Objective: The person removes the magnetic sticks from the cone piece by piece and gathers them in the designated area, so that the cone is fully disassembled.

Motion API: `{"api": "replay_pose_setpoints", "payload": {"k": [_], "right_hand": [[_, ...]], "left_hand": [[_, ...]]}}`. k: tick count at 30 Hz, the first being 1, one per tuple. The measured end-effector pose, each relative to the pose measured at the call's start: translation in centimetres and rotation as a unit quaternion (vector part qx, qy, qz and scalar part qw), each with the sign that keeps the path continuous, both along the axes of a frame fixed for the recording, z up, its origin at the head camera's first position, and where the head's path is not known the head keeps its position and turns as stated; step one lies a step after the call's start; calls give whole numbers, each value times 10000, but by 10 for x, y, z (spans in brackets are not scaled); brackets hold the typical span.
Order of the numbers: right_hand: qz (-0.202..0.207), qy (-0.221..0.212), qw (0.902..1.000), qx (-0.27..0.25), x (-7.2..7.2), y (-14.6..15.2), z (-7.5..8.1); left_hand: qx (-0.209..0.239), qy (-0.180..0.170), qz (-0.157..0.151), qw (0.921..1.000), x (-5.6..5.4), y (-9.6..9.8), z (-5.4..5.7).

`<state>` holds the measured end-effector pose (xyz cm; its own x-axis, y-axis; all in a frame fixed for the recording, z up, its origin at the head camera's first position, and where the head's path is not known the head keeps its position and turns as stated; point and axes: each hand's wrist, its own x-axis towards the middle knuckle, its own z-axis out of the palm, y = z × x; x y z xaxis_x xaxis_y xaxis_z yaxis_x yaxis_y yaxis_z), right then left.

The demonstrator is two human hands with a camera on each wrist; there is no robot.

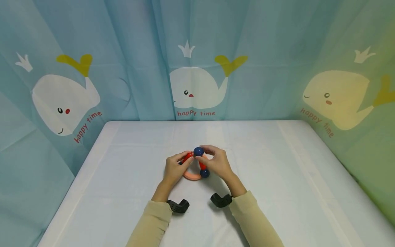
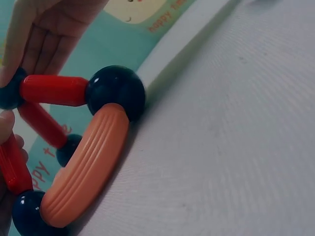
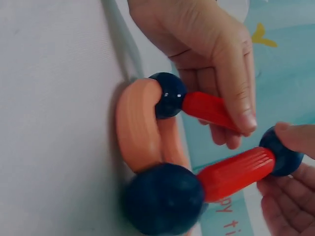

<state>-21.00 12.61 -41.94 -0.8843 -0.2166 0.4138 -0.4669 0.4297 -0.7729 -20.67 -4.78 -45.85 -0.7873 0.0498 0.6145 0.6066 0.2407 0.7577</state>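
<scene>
Between the hands, curved orange rods (image 1: 192, 176) and dark blue balls form a ring low on the table. My right hand (image 1: 218, 162) pinches a top blue ball (image 1: 199, 151) between thumb and fingers. From that ball, one red rod (image 2: 54, 90) slopes to a lower blue ball (image 2: 116, 92); a second red rod (image 2: 43, 124) slopes to a farther blue ball (image 2: 69, 150). My left hand (image 1: 175, 168) pinches another red rod (image 3: 209, 108), whose lower end meets a blue ball (image 3: 170, 95) on the ring. This rod's upper end is near the top ball; contact cannot be told.
A white-covered table (image 1: 123, 192) lies under the ring. Blue curtains (image 1: 139, 68) with whale prints hang behind and beside it. Black wrist cameras, one on the left wrist (image 1: 179, 206) and one on the right wrist (image 1: 220, 200), stick out inward above the table.
</scene>
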Motion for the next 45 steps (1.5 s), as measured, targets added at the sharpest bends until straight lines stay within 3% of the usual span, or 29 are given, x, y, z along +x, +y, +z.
{"api": "replay_pose_setpoints", "payload": {"k": [3, 10, 14, 20, 23, 27, 30, 34, 40, 43, 45], "right_hand": [[0, -200, 9998, 53, 2, 0, 4], [-15, -395, 9991, 122, 4, -1, 8], [19, -450, 9988, 194, 5, 0, 10], [252, -680, 9974, 31, 3, 6, 11], [405, -808, 9958, -113, 2, 9, 12], [585, -971, 9931, -309, 1, 12, 16], [686, -1032, 9914, -416, 7, 11, 26], [824, -1125, 9889, -513, 14, 9, 39], [966, -1084, 9873, -649, 15, 9, 39], [1019, -1035, 9870, -686, 15, 8, 38], [1045, -1013, 9869, -699, 15, 8, 37]], "left_hand": [[-37, -100, -42, 9999, 9, 0, 14], [-61, -62, -75, 9999, 8, -2, 13], [-120, -166, -106, 9997, 11, -3, 19], [-29, -807, -216, 9965, 16, -13, 39], [152, -1424, -635, 9877, 15, -22, 47], [408, -2322, -1525, 9598, 7, -35, 42], [241, -2672, -2066, 9409, 0, -40, 32], [-483, -2865, -2138, 9327, -2, -38, 26], [-1239, -3026, -1939, 9249, 2, -22, 22], [-1385, -3026, -1786, 9259, 3, -14, 21], [-1435, -2898, -1652, 9317, 3, -10, 19]]}}
